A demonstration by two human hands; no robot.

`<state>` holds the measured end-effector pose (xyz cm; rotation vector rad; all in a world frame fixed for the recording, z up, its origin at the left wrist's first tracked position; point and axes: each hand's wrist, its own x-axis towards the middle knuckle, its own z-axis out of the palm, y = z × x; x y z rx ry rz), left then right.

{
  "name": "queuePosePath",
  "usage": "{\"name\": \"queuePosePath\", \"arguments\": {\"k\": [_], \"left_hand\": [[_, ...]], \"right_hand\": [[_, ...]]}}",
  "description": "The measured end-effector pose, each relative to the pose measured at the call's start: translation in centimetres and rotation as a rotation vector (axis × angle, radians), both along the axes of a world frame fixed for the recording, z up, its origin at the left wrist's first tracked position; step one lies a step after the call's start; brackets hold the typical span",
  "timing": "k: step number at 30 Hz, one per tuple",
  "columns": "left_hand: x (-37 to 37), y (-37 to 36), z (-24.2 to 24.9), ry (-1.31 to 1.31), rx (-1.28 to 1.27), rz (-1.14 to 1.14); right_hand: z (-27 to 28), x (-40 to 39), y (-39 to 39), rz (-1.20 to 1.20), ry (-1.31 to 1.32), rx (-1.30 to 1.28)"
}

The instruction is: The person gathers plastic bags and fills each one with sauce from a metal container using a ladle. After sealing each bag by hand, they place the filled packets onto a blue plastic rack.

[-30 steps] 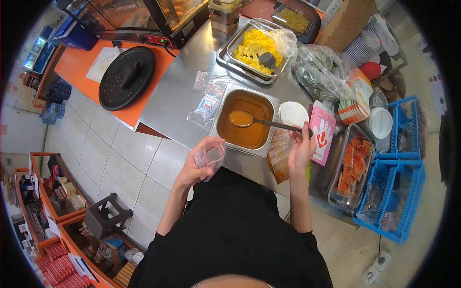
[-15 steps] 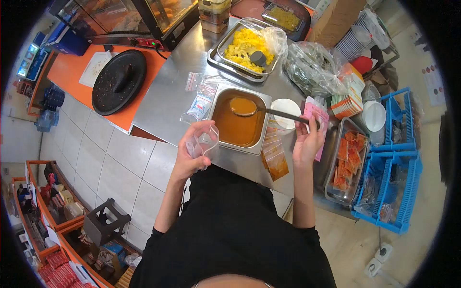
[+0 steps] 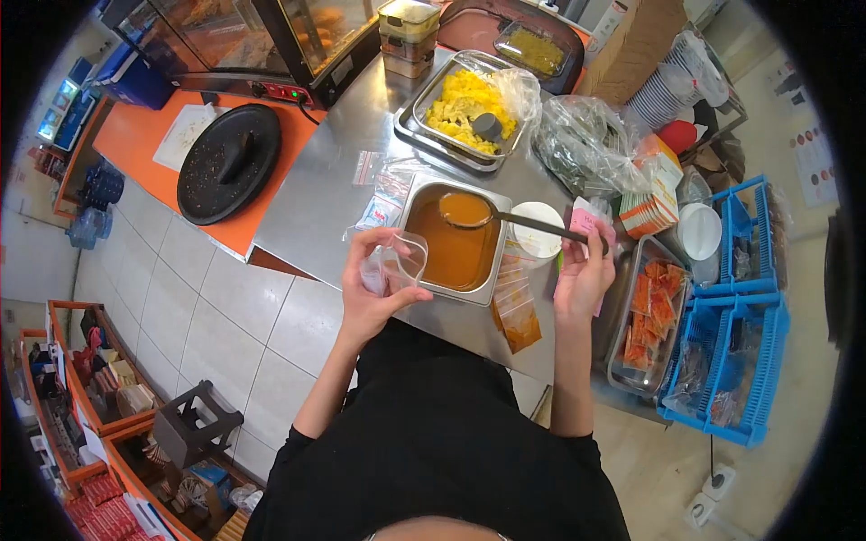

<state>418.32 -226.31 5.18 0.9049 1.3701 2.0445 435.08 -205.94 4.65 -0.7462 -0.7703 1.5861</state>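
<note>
My left hand (image 3: 372,293) is closed on a small clear plastic bag (image 3: 404,260), its mouth spread between thumb and fingers. The bag is beside the near left corner of a steel pan (image 3: 497,275) of orange-brown sauce (image 3: 448,251). In my right hand (image 3: 582,278) is the dark handle of a ladle (image 3: 539,222), gripped near its end. The ladle's bowl, filled with sauce, is over the pan's far part. Flat filled sachets (image 3: 518,317) lie against the pan's right side, below a round white lid or dish (image 3: 538,222).
A tray of yellow food (image 3: 462,106) with a dark scoop stands behind the pan. Right of my right hand is a clear container of orange-red sachets (image 3: 651,311), then blue baskets (image 3: 729,352). A black round lid (image 3: 229,162) rests on the orange counter.
My left hand has moved right with the bag, closer to the pan's near left corner. The ladle has shifted slightly right, its bowl still full, with my right hand still on its handle.
</note>
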Motion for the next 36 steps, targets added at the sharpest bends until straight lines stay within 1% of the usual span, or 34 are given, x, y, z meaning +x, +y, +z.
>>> {"name": "queuePosePath", "arguments": {"k": [3,7,9,10,12,13,17,20,22,23,25,29,31,32,34,35,36], "left_hand": [[0.1,0.5,-0.1,-0.024,-0.004,0.022],[-0.4,1.6,-2.1,-0.057,-0.005,0.018],[-1.0,2.5,-4.0,0.183,-0.094,0.089],[-1.2,3.0,-4.3,0.186,-0.095,0.094],[-1.0,4.1,-4.7,0.328,-0.066,0.097],[-0.3,4.6,-3.6,0.164,0.01,0.058],[-0.2,5.7,-3.2,0.157,-0.035,0.042],[-0.1,6.0,-2.5,0.198,0.022,0.075],[-0.1,6.0,-2.2,0.079,0.019,0.037],[-0.1,6.1,-2.0,0.078,0.018,0.034],[-0.2,6.2,-1.6,0.219,0.035,0.1],[-0.1,5.8,-1.5,0.132,0.034,0.086],[-0.5,5.7,-2.0,0.265,-0.061,0.166],[-0.6,5.7,-2.0,0.264,-0.061,0.166],[-0.8,5.7,-1.7,0.512,-0.066,0.258],[-0.7,5.6,-1.5,0.512,-0.066,0.258],[-0.3,5.6,-1.0,0.397,-0.05,0.222]], "right_hand": [[-1.5,0.4,-0.3,-0.015,-0.033,-0.04],[-0.9,0.6,0.2,-0.031,-0.002,-0.051],[0.7,0.5,0.4,-0.028,0.017,0.047],[1.7,0.4,0.6,-0.023,0.02,0.046],[3.9,0.1,0.7,-0.02,0.049,0.075],[4.7,0.0,0.6,-0.011,0.048,0.106],[7.9,-0.4,0.3,-0.032,0.018,0.19],[9.2,-0.4,-0.2,-0.028,0.029,0.25],[9.8,-0.6,-0.8,-0.043,0.012,0.275],[10.0,-0.6,-1.0,-0.056,-0.006,0.301],[10.2,-0.7,-1.4,-0.07,-0.005,0.329],[10.6,-0.9,-2.1,-0.087,-0.01,0.428],[10.7,-0.9,-2.4,-0.095,-0.006,0.46],[10.7,-0.9,-2.5,-0.103,-0.002,0.492],[10.7,-0.9,-2.5,-0.121,-0.02,0.51],[10.8,-0.9,-2.5,-0.139,-0.038,0.527],[10.8,-0.9,-2.6,-0.139,-0.038,0.527]]}}
